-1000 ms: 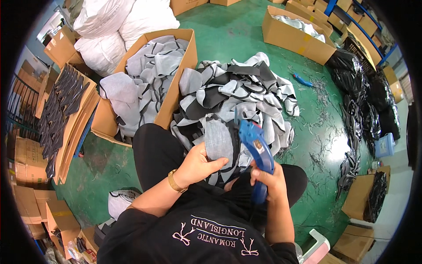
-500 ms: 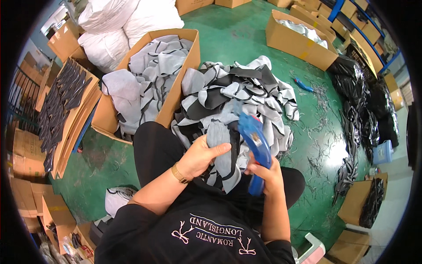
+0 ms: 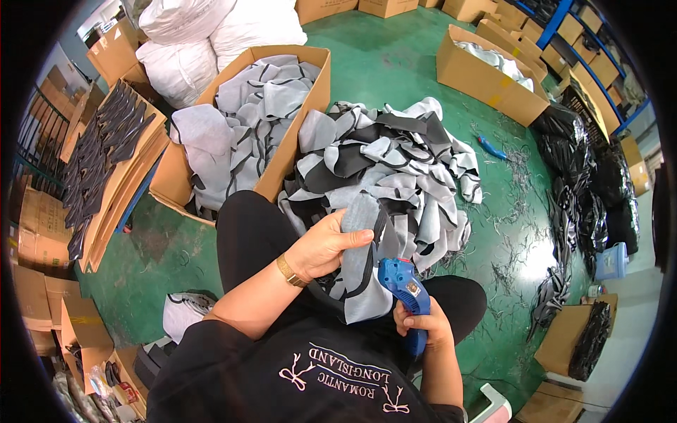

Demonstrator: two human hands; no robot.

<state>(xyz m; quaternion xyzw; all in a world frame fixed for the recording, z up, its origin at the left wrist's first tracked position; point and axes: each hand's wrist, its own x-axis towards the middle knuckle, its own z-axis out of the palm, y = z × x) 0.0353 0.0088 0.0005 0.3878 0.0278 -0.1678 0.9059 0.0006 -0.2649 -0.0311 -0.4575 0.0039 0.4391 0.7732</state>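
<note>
work looks midway, our left fingers (image 3: 352, 240) pinching a grey fabric piece (image 3: 360, 211) near us, our right fingers (image 3: 401, 316) gripping a blue cutter (image 3: 407, 280) by its right edge, a heap (image 3: 416, 173) seemingly left beyond, perhaps-finished pieces (image 3: 254, 99) in the left box (image 3: 314, 106).

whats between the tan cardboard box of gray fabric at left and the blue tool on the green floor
A heap of gray and black fabric pieces, then a narrow strip of green floor, as the head view shows.

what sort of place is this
Probably a fabric workshop: a blue handheld tool in the right hand, a heap of gray fabric pieces, and a cardboard box filled with more.
</note>
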